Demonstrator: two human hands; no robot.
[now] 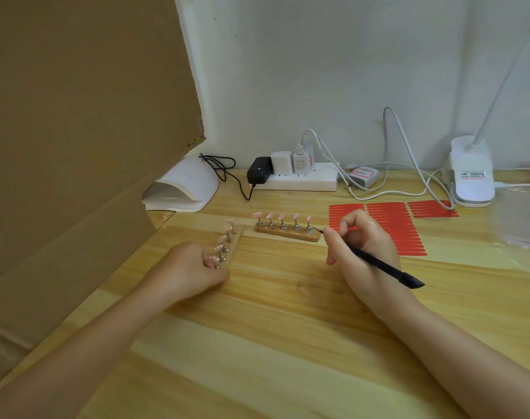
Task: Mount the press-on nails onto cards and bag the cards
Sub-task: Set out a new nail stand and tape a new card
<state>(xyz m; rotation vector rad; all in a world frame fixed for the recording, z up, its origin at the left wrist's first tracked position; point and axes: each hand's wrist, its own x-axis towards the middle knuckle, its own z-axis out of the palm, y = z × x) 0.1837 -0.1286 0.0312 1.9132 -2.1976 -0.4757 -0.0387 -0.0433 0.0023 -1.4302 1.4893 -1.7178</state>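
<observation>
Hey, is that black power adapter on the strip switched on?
On, it seems: the black adapter sits on the power strip and shows a small blue light on its face.

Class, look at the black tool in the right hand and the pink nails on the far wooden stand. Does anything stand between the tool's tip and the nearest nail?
Nothing visible does. The right hand holds the black tool, whose tip points at the rightmost nail on the far wooden stand, with only open air between.
</observation>
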